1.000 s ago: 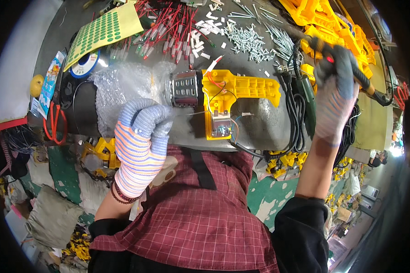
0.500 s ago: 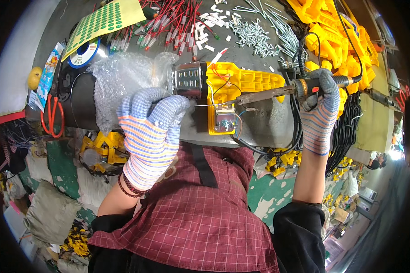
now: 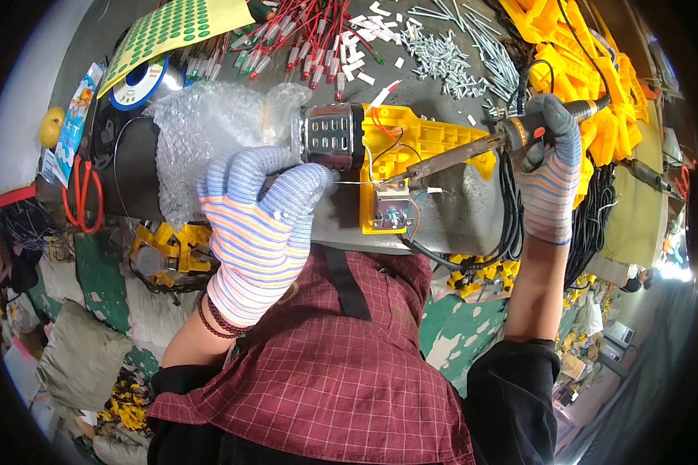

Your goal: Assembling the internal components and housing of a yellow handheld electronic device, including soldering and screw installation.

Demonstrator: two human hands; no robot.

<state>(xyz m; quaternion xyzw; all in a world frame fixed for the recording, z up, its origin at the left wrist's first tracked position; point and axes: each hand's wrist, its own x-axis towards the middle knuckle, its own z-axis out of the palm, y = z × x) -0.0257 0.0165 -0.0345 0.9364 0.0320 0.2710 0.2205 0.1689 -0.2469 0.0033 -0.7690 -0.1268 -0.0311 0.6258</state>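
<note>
My gloved left hand (image 3: pixel 260 221) pinches a thin strand of solder wire (image 3: pixel 353 183), whose end reaches a small metal switch part (image 3: pixel 392 209) with wires. That part sits in a yellow plastic housing half (image 3: pixel 430 138) lying on the bench, with a slotted chrome cage (image 3: pixel 332 136) at its left end. In my gloved right hand (image 3: pixel 549 174) is a soldering iron (image 3: pixel 473 147), gripped by its dark handle. Its tip points left and down, at the top of the switch part beside the solder's end. Whether tip and solder touch is too small to tell.
Bubble wrap (image 3: pixel 202 147) lies left of the cage, with a solder spool (image 3: pixel 141 84) and orange-handled scissors (image 3: pixel 82 198) beyond. Red-wired lamps (image 3: pixel 287 46), screws (image 3: pixel 446 66) and white sleeves (image 3: pixel 354 56) cover the back. Yellow housings (image 3: pixel 574 54) and black cables (image 3: pixel 589 225) crowd the right.
The soldering iron has tilted more steeply, its handle end rising. The housing and cage appear slightly further right in view, and both hands keep their grips.
</note>
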